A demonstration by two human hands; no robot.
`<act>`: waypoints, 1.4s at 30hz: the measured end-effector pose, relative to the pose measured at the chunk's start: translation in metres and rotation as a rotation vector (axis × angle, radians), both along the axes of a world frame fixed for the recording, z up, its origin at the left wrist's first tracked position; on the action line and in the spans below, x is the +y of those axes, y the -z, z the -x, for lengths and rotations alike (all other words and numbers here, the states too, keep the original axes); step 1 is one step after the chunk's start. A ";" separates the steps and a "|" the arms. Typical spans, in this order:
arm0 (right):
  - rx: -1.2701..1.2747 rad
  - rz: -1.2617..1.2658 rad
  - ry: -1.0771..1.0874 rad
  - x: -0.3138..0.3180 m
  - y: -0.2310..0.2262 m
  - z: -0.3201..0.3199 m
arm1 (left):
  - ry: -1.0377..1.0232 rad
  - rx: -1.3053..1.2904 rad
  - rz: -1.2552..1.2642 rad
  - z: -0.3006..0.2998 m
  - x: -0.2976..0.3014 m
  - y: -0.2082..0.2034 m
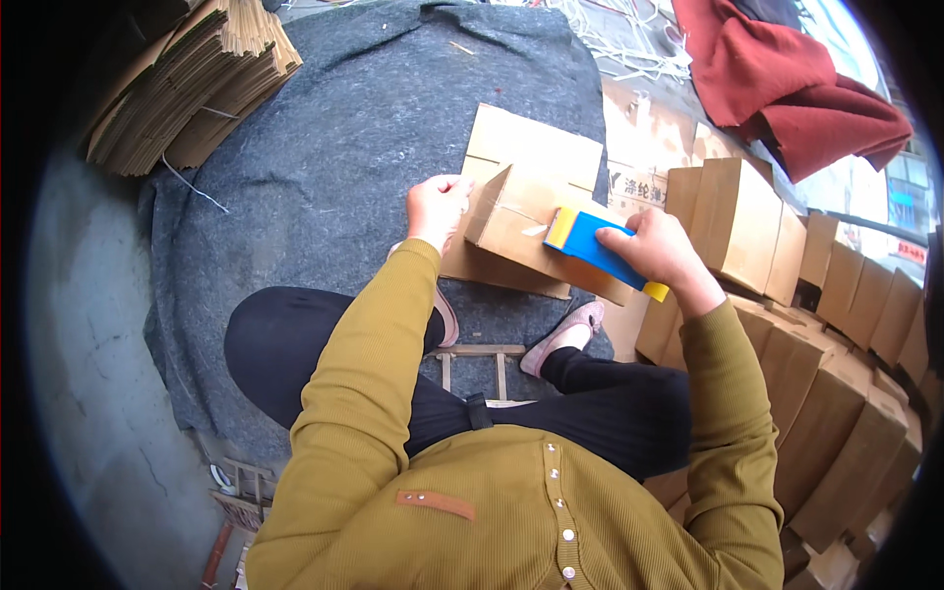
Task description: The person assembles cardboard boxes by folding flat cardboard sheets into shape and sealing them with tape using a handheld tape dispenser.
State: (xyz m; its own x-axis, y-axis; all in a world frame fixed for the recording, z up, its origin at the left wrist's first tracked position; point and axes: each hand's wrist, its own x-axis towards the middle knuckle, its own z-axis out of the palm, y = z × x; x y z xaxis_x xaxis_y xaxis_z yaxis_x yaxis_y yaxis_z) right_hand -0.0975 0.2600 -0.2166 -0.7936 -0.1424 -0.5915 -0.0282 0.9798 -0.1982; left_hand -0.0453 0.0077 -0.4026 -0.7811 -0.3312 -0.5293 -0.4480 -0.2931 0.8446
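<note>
A brown cardboard box [521,221] lies tilted in front of me, on top of a paler flattened carton piece [531,143]. My right hand [661,254] grips a flat, block-shaped blue tool with yellow ends [594,246]. The tool's front yellow end rests at the box's upper face, beside a small white mark. At the box's left edge is my left hand [439,209], its fingers closed in a pinch. What those fingertips hold, if anything, is too small to make out.
A dark grey cloth [324,167] covers the floor under the work. Stacked folded cartons [197,84] stand far left. Rows of cardboard boxes [826,413] line my right. Red cloth [787,88] and white straps [629,39] lie at the far right. Between my feet is a small wooden frame [477,351].
</note>
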 end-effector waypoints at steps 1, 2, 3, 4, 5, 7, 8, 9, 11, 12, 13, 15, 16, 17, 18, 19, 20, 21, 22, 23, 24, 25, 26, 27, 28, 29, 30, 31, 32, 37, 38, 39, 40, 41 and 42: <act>0.001 -0.003 -0.007 -0.002 0.000 0.000 | -0.013 -0.026 -0.057 -0.002 0.000 0.012; -0.002 -0.006 -0.011 -0.001 0.001 0.000 | -0.006 -0.030 -0.078 -0.004 0.007 0.019; -0.001 -0.004 -0.009 -0.001 0.001 0.000 | -0.019 -0.047 -0.087 -0.006 0.013 0.020; 0.000 -0.001 -0.008 -0.002 0.002 0.000 | -0.032 -0.063 -0.097 -0.009 0.020 0.021; -0.001 -0.001 -0.020 -0.002 0.002 0.000 | -0.065 -0.090 -0.164 -0.010 0.027 0.025; 0.016 -0.009 -0.016 0.001 0.004 0.000 | -0.155 -0.044 -0.228 -0.011 0.040 0.029; 0.014 -0.010 -0.026 0.001 0.003 0.000 | -0.139 -0.050 -0.205 -0.011 0.040 0.025; 0.009 -0.007 -0.012 0.001 0.003 -0.001 | -0.127 -0.008 -0.194 -0.011 0.043 0.028; 0.006 0.000 -0.008 0.000 0.003 -0.001 | -0.095 0.065 -0.151 -0.012 0.045 0.036; 0.005 0.003 -0.007 -0.004 0.003 -0.002 | -0.015 0.080 0.111 -0.013 0.038 0.051; 0.005 0.008 -0.007 -0.008 0.003 -0.002 | 0.066 0.090 0.374 -0.014 0.031 0.066; 0.005 0.004 -0.024 -0.009 0.004 -0.002 | 0.048 -0.020 0.283 -0.015 0.031 0.081; 0.003 0.003 -0.036 -0.011 0.005 -0.002 | 0.097 -0.108 0.106 -0.015 0.024 0.086; 0.013 -0.034 0.004 0.011 0.008 -0.003 | 0.237 -0.379 0.383 -0.005 0.045 0.035; 0.022 -0.021 -0.016 0.006 0.008 -0.003 | 0.132 -0.491 0.517 -0.016 0.038 0.047; 0.031 -0.007 -0.036 0.000 0.008 -0.001 | 0.024 -0.603 0.647 -0.023 0.030 0.062; 0.046 -0.003 -0.040 0.002 0.010 -0.002 | -0.151 -0.575 0.651 -0.024 0.029 0.067; 0.030 0.000 -0.028 0.003 0.008 -0.003 | -0.218 -0.411 0.556 -0.023 0.023 0.059; 0.014 0.004 -0.016 0.001 0.007 -0.001 | -0.281 -0.248 0.456 -0.020 0.019 0.051; 0.013 0.004 0.017 0.001 0.004 -0.001 | -0.252 -0.115 0.656 -0.016 0.023 0.033; 0.019 -0.001 0.037 0.003 0.004 -0.001 | -0.145 -0.001 0.676 -0.013 0.032 0.011; -0.002 0.003 0.039 0.008 0.008 0.000 | -0.030 0.107 0.694 -0.015 0.043 -0.005; -0.012 0.009 0.027 0.008 0.008 0.001 | 0.300 0.077 0.583 -0.018 0.044 -0.011; -0.004 0.021 0.024 0.009 0.010 0.001 | 0.353 0.047 0.599 -0.020 0.050 -0.015; 0.002 0.018 0.039 0.009 0.009 0.001 | 0.408 0.017 0.613 -0.019 0.056 -0.018; 0.000 0.027 0.011 0.002 0.007 0.001 | 0.405 0.034 0.538 -0.022 0.046 -0.001; -0.001 0.023 -0.006 0.002 0.007 0.002 | 0.505 -0.008 0.537 -0.017 0.039 -0.003; 0.000 0.025 -0.014 0.005 0.009 0.002 | 0.606 -0.051 0.536 -0.012 0.037 -0.004; -0.002 0.013 0.012 0.013 0.011 0.002 | 0.709 -0.276 0.571 0.001 0.045 -0.037; -0.075 0.030 -0.001 0.013 0.001 0.004 | 0.606 0.477 1.233 0.015 0.051 -0.028; -0.089 0.041 -0.007 0.014 0.001 0.003 | 0.624 0.429 1.035 0.015 0.050 -0.026; -0.097 0.046 -0.002 0.015 -0.002 0.001 | 0.637 0.377 0.839 0.014 0.049 -0.024; -0.120 0.122 -0.058 0.017 -0.004 -0.001 | 0.640 0.320 0.845 0.013 0.047 -0.021; -0.136 0.193 -0.107 0.021 -0.006 -0.003 | 0.652 0.322 0.843 0.014 0.049 -0.025; -0.122 0.220 -0.119 0.030 -0.001 -0.005 | 0.655 0.292 0.855 0.013 0.052 -0.029</act>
State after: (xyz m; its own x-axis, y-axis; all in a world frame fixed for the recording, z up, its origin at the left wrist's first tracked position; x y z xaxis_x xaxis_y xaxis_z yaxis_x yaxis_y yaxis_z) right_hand -0.0927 0.2896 -0.2159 -0.6885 -0.3665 -0.6259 -0.1038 0.9038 -0.4151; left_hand -0.0586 0.0599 -0.3739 -0.9955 0.0228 -0.0917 -0.0543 0.6556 0.7532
